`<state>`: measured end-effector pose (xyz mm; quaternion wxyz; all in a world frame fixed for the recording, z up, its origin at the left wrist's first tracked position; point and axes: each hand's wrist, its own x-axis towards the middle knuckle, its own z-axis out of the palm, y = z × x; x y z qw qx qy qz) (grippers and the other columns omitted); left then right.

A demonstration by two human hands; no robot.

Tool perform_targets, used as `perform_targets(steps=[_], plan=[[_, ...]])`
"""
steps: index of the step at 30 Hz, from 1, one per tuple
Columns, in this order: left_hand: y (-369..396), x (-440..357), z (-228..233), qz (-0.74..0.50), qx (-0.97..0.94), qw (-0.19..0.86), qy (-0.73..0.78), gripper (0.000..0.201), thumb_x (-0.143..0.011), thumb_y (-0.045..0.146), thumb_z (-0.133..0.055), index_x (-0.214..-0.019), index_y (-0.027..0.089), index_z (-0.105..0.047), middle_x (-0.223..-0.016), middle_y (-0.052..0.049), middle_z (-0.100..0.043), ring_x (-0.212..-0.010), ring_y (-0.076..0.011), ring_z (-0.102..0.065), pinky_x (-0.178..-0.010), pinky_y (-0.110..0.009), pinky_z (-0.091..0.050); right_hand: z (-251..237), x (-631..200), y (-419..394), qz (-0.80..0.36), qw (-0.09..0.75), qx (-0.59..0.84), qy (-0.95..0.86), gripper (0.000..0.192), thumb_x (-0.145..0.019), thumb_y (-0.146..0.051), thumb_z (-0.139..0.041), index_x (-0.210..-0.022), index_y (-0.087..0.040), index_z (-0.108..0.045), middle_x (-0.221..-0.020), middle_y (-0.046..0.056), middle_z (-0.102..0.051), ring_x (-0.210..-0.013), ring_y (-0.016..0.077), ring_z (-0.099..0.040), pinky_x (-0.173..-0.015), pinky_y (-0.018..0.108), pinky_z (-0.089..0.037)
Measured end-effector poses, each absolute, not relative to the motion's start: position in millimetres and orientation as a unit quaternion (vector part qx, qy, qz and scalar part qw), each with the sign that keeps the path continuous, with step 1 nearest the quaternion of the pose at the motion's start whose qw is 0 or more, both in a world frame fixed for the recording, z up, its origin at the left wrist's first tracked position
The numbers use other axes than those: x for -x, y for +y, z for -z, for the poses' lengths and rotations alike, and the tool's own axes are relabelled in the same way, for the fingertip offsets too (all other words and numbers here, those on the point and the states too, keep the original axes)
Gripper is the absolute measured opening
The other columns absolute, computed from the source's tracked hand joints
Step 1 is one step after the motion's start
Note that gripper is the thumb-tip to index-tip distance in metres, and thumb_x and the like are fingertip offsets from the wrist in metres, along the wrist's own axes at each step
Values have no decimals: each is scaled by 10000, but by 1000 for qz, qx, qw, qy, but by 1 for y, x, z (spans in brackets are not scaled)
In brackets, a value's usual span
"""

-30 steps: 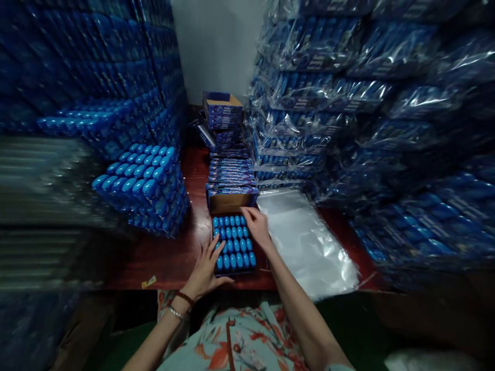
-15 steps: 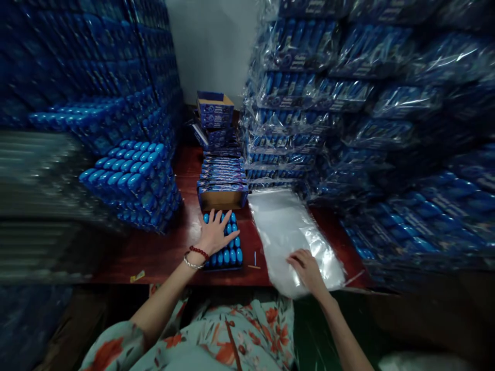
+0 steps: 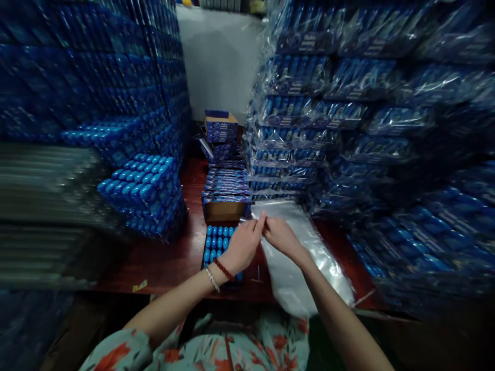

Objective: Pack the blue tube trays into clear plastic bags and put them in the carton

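Note:
My left hand, with a red bead bracelet and a silver bangle at the wrist, reaches across the right side of a tray of blue egg-shaped pieces. Its fingers are pinched together and meet those of my right hand. My right hand is closed too, over the upper left part of a stack of clear plastic bags. Both hands seem to pinch the edge of a plastic bag, though the film between the fingertips hardly shows. My left hand and forearm hide part of the tray.
Behind the tray stands a row of printed boxes, with an open box further back. Blue egg-shaped pieces are piled in a block at left. Film-wrapped packs tower at right. A yellow scrap lies near the table's front edge.
My left hand has left the top of the tray and moved right. My right hand has moved up and left across the bags, and the two now meet. The view has tilted up slightly.

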<state>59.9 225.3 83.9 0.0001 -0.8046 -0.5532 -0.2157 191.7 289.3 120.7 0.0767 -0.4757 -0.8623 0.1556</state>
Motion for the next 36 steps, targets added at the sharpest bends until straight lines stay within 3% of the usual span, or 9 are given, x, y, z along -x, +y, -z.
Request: perform_targets(steps=[3, 7, 10, 14, 19, 22, 26, 31, 36], plan=[[243, -37, -89, 175, 801, -70, -568, 429, -799, 8, -374, -1154, 139, -576, -985, -108, -657, -912, -208, -623, -763, -296, -472, -127, -188, 277, -184, 93, 463, -862, 318, -933, -282, -333, -1011, -187, -626, -945, 82, -693, -863, 211, -630, -749, 298, -407], [257, 3, -95, 161, 790, -175, -565, 238, -843, 128, -431, -819, 148, -667, -800, -80, -678, -764, -185, -625, -650, -252, -418, -128, -194, 256, -159, 113, 427, -883, 441, -889, -425, -463, -1271, -203, -473, -1180, 96, -615, -1054, 244, -570, -847, 336, -399], [261, 28, -116, 149, 809, -246, -513, 222, -847, 198, -475, -724, 137, -649, -652, -36, -630, -627, -131, -557, -573, -219, -358, -132, -190, 259, -129, 119, 436, -883, 234, -910, -310, -420, -1010, -196, -598, -930, 74, -672, -857, 210, -605, -745, 293, -384], [263, 59, -161, 150, 805, -368, -441, 207, -812, 291, -548, -699, 133, -619, -576, 30, -556, -550, -82, -474, -529, -181, -332, -154, -173, 282, -156, 188, 390, -887, 244, -923, -319, -403, -802, -198, -576, -699, 15, -616, -624, 140, -530, -606, 240, -308], [266, 72, -199, 317, 767, -320, -457, 178, -699, 252, -659, -689, 142, -519, -688, 21, -561, -638, -92, -499, -590, -192, -374, -191, -144, 292, -165, 190, 356, -900, 271, -839, -394, -554, -673, -182, -532, -595, -22, -543, -551, 103, -441, -556, 231, -231], [270, 64, -201, 384, 732, -351, -439, 215, -753, 255, -606, -706, 173, -413, -613, 52, -475, -548, -74, -448, -518, -185, -333, -201, -137, 295, -181, 162, 364, -899, 251, -755, -397, -639, -698, -179, -528, -578, -40, -507, -552, 99, -417, -552, 228, -225], [269, 53, -197, 446, 709, -318, -444, 156, -838, 271, -525, -828, 183, -397, -586, 81, -393, -497, -58, -340, -484, -180, -259, -201, -143, 313, -238, 136, 361, -891, 214, -790, -372, -542, -750, -164, -571, -606, -34, -502, -571, 103, -410, -563, 226, -253], [264, 56, -199, 345, 759, -285, -474, 424, -689, 359, -728, -985, 171, -489, -509, 113, -356, -477, -68, -301, -463, -188, -219, -203, -158, 321, -276, 100, 345, -891, 297, -802, -407, -508, -694, -149, -610, -602, -15, -519, -584, 109, -427, -555, 225, -265], [265, 72, -199, 250, 776, -166, -555, 149, -777, 295, -625, -783, 148, -606, -535, 57, -444, -512, -81, -401, -506, -193, -283, -205, -157, 309, -80, 37, 455, -886, 169, -802, -224, -508, -819, -221, -677, -816, 31, -666, -761, 168, -554, -558, 236, -241]])
